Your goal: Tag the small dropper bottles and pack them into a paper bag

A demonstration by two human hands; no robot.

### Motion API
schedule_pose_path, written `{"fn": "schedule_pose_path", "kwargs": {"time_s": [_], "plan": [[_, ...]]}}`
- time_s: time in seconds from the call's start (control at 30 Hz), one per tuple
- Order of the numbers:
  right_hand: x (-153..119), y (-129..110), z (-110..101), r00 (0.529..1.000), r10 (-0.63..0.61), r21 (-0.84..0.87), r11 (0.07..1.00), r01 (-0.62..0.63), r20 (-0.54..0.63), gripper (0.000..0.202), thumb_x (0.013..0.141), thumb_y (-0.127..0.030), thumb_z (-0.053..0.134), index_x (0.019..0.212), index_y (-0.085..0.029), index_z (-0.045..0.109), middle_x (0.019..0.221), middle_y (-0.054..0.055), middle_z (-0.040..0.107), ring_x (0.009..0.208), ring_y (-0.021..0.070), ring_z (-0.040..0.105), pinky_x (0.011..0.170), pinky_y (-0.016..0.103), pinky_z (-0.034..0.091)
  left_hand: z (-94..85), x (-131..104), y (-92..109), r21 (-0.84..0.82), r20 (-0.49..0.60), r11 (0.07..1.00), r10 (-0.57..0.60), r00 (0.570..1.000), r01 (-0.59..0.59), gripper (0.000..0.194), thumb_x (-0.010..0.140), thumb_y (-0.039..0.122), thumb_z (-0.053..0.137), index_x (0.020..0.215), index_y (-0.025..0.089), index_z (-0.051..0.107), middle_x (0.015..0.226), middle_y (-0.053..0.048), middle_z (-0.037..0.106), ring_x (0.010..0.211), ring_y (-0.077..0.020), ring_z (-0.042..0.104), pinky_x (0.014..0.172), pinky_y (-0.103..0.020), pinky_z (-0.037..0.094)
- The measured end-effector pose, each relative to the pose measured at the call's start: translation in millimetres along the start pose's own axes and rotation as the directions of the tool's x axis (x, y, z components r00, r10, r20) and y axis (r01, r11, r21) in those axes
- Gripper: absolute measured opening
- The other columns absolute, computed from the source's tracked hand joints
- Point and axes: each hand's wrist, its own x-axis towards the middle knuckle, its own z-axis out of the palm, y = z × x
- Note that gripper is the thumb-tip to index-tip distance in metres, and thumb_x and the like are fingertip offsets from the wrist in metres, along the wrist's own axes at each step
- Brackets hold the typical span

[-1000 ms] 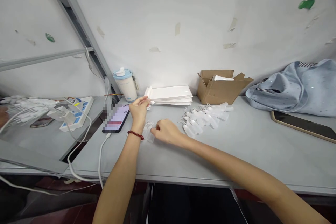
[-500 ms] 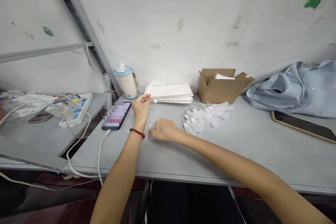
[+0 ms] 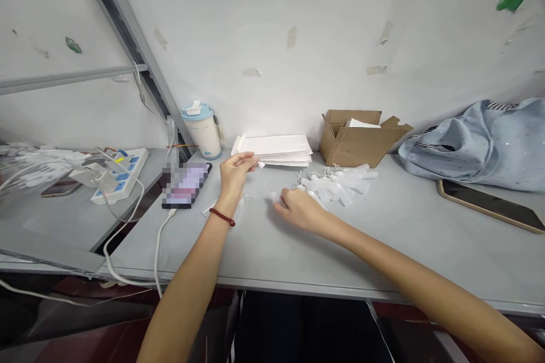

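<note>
My left hand [image 3: 235,174], with a dark red bead bracelet at the wrist, is closed in a pinch before a stack of white paper strips [image 3: 283,146]. A small white piece [image 3: 260,164] shows at its fingertips. Over the grey table, my right hand [image 3: 300,210] has its fingers curled together. A blurred translucent white tag [image 3: 273,196] sticks out at its thumb and forefinger. Just beyond the right hand lies a pile of similar translucent tags [image 3: 338,184] with thin strings. More thin, pale pieces [image 3: 208,207] lie by the left wrist, partly hidden.
A white cup with a blue lid [image 3: 204,133] and a charging phone [image 3: 186,186] stand left. An open cardboard box [image 3: 357,144], a light blue cloth bag [image 3: 481,142] and another phone [image 3: 489,204] are right. White cables run past a power strip [image 3: 121,176].
My right hand has moved right, towards the tag pile, with a translucent piece at its fingers. My left hand has shifted slightly right with the small white piece.
</note>
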Motion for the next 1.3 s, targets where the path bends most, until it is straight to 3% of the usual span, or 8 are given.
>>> {"fn": "schedule_pose_path", "kwargs": {"time_s": [0.23, 0.43, 0.77, 1.1, 1.3], "plan": [[-6.4, 35.6, -8.2, 0.969, -0.093, 0.151, 0.980, 0.129, -0.227, 0.023, 0.093, -0.033, 0.038, 0.080, -0.017, 0.050, 0.074, 0.004, 0.057, 0.064, 0.0142, 0.051, 0.058, 0.026, 0.035, 9.3, -13.8, -8.1, -0.087, 0.120, 0.988, -0.120, 0.985, 0.131, 0.022, 0.056, 0.018, 0.077, 0.075, 0.011, 0.070, 0.071, -0.006, 0.071, 0.065, -0.0123, 0.064, 0.069, -0.026, 0.049], [-20.7, 39.4, -8.4, 0.941, -0.094, 0.419, 0.878, 0.232, -0.324, 0.023, 0.092, -0.035, 0.042, 0.086, -0.016, 0.054, 0.074, 0.003, 0.054, 0.068, 0.0146, 0.052, 0.056, 0.025, 0.040, 25.9, -32.6, -7.9, -0.150, 0.287, 0.962, -0.176, 0.942, 0.226, 0.022, 0.055, 0.018, 0.079, 0.075, 0.011, 0.071, 0.072, -0.005, 0.071, 0.068, -0.0121, 0.064, 0.071, -0.025, 0.049], [-18.0, 44.3, -7.6, 0.958, -0.073, 0.515, 0.831, 0.213, -0.279, 0.023, 0.091, -0.031, 0.043, 0.088, -0.015, 0.059, 0.075, 0.002, 0.054, 0.067, 0.0139, 0.052, 0.061, 0.026, 0.041, 25.9, -34.5, -8.9, -0.168, 0.259, 0.965, -0.156, 0.953, 0.203, 0.018, 0.058, 0.020, 0.079, 0.073, 0.014, 0.070, 0.075, -0.003, 0.071, 0.072, -0.0111, 0.064, 0.070, -0.022, 0.048], [-15.6, 42.7, -9.6, 0.970, 0.029, 0.578, 0.807, 0.119, -0.240, 0.023, 0.090, -0.025, 0.041, 0.088, -0.013, 0.060, 0.066, -0.001, 0.055, 0.056, 0.0109, 0.053, 0.057, 0.024, 0.040, 31.0, -43.1, -3.7, -0.060, 0.310, 0.994, -0.069, 0.948, 0.092, 0.022, 0.059, 0.023, 0.079, 0.077, 0.014, 0.070, 0.072, -0.002, 0.069, 0.070, -0.0139, 0.063, 0.064, -0.025, 0.047], [-15.9, 43.1, -11.8, 0.962, 0.043, 0.539, 0.834, 0.114, -0.271, 0.025, 0.090, -0.024, 0.039, 0.084, -0.014, 0.061, 0.066, -0.001, 0.055, 0.061, 0.0119, 0.050, 0.061, 0.024, 0.037, 29.6, -42.3, -2.4, 0.007, 0.370, 0.996, -0.082, 0.925, 0.085, 0.023, 0.060, 0.026, 0.079, 0.078, 0.014, 0.071, 0.076, -0.004, 0.068, 0.072, -0.0145, 0.062, 0.065, -0.026, 0.048]]}}
